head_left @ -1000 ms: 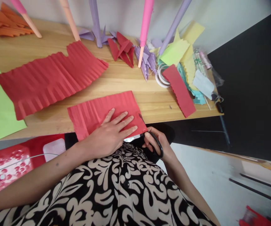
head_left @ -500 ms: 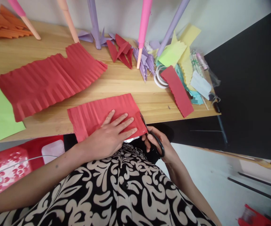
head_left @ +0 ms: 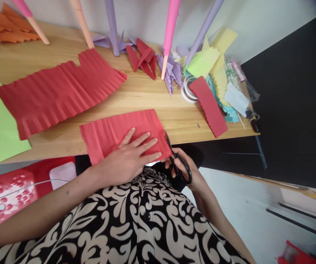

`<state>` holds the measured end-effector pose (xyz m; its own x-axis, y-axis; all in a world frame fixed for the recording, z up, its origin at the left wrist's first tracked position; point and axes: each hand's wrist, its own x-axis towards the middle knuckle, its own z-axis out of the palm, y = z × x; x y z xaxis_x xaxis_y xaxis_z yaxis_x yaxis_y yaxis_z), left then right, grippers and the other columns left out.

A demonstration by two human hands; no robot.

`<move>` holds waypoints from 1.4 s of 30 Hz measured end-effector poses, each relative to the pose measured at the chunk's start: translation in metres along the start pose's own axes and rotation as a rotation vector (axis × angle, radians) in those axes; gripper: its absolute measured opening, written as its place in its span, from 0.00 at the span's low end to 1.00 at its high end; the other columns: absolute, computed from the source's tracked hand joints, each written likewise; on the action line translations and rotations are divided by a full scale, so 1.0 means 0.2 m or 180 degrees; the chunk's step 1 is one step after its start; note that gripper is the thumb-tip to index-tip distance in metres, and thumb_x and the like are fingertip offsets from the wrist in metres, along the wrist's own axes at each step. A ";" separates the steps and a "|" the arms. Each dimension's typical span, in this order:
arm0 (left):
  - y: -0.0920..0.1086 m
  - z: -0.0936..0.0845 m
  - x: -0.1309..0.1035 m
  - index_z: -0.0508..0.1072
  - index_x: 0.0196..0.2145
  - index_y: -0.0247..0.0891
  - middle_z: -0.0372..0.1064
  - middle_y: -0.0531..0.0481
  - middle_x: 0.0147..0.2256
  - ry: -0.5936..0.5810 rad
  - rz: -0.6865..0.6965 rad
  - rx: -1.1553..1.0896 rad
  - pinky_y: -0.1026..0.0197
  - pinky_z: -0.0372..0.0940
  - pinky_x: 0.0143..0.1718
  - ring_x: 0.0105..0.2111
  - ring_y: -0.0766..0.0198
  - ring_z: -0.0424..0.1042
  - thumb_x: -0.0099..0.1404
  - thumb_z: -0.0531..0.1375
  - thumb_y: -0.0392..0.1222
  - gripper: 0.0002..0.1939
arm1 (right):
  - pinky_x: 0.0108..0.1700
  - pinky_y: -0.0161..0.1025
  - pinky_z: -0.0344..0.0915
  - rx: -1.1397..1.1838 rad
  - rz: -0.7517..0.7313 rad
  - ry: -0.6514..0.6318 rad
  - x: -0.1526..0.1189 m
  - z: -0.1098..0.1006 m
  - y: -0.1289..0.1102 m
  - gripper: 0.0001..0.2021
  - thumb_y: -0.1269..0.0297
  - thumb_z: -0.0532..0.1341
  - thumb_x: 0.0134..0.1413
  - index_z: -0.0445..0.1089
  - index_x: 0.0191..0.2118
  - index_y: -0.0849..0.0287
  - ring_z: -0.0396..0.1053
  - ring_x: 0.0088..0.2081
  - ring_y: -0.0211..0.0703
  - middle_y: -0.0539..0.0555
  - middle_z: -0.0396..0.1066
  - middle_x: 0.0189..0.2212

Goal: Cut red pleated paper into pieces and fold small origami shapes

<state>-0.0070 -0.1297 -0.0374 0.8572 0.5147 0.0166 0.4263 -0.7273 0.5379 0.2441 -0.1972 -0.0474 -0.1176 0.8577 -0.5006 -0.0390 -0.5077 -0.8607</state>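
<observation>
**Scissors at the right-hand side of a creased red sheet**

The creased red sheet lies at the middle of the desk's near edge, its lower part reaching over that edge toward the person. The left hand is spread flat on it, palm down, fingers apart, pinning rather than gripping. The right hand is closed round the handles of the black scissors, just off the near edge; the blades lie along the sheet's right-hand side.

The cutting looks to be at an early stage: most of the creased red sheet appears whole, though how far the blades have bitten — if at all — is too small to tell. What seems left is the rest of that side.

Other pieces look further on. A large pleated red sheet, notched at its back, lies toward the desk's left end, partly over a green sheet. A red strip with one wavy side rests near the right front corner, and a folded red shape sits toward the back edge.
</observation>
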 end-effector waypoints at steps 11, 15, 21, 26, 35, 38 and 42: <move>-0.01 0.00 -0.01 0.66 0.65 0.45 0.51 0.43 0.70 -0.0010 0.0009 -0.0030 0.26 0.32 0.69 0.71 0.40 0.47 0.69 0.56 0.37 0.27 | 0.44 0.41 0.74 -0.0332 0.0054 -0.0041 -0.06 -0.02 -0.03 0.23 0.44 0.66 0.56 0.66 0.50 0.54 0.75 0.43 0.45 0.56 0.75 0.43; -0.01 0.00 -0.01 0.66 0.65 0.45 0.51 0.43 0.70 0.0008 0.0045 -0.0028 0.26 0.33 0.68 0.71 0.41 0.48 0.69 0.56 0.37 0.27 | 0.46 0.43 0.72 -0.0350 0.0013 0.0013 -0.07 0.00 -0.03 0.23 0.42 0.64 0.58 0.67 0.50 0.54 0.75 0.42 0.45 0.55 0.75 0.41; -0.01 0.00 0.00 0.68 0.64 0.46 0.54 0.44 0.69 -0.0002 0.0100 -0.0049 0.26 0.34 0.68 0.70 0.41 0.49 0.68 0.57 0.37 0.27 | 0.29 0.35 0.66 -0.0519 0.0023 0.0196 -0.01 0.02 -0.05 0.24 0.41 0.64 0.57 0.67 0.46 0.56 0.68 0.25 0.37 0.47 0.69 0.26; -0.01 0.00 0.00 0.67 0.64 0.47 0.54 0.44 0.69 -0.0018 0.0141 -0.0075 0.27 0.33 0.69 0.70 0.42 0.50 0.67 0.59 0.36 0.29 | 0.24 0.35 0.64 -0.0550 0.0042 0.0272 0.01 0.03 -0.07 0.24 0.41 0.66 0.53 0.68 0.44 0.56 0.64 0.21 0.35 0.45 0.66 0.24; 0.00 0.00 0.00 0.67 0.64 0.47 0.56 0.44 0.68 0.0016 0.0208 -0.0073 0.27 0.34 0.69 0.70 0.42 0.51 0.66 0.60 0.37 0.29 | 0.21 0.34 0.61 -0.0533 -0.0147 0.0461 0.02 0.06 -0.04 0.21 0.43 0.64 0.56 0.67 0.43 0.56 0.60 0.18 0.34 0.42 0.63 0.19; 0.00 0.00 0.00 0.66 0.65 0.48 0.56 0.44 0.69 0.0013 0.0210 -0.0077 0.28 0.33 0.69 0.70 0.43 0.50 0.67 0.59 0.36 0.29 | 0.20 0.33 0.59 -0.0515 -0.0206 0.0450 0.02 0.06 -0.03 0.20 0.44 0.64 0.58 0.67 0.43 0.56 0.58 0.17 0.33 0.41 0.62 0.18; -0.01 0.00 0.00 0.67 0.64 0.47 0.56 0.45 0.69 0.0012 0.0203 -0.0097 0.28 0.33 0.69 0.70 0.44 0.51 0.67 0.59 0.36 0.29 | 0.19 0.34 0.55 -0.0532 -0.0221 0.0482 0.02 0.07 -0.03 0.19 0.44 0.63 0.59 0.67 0.43 0.56 0.55 0.16 0.33 0.40 0.59 0.16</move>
<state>-0.0079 -0.1292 -0.0378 0.8812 0.4696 0.0548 0.3619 -0.7445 0.5611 0.2290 -0.1919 -0.0419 0.0303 0.8989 -0.4370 0.1244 -0.4372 -0.8907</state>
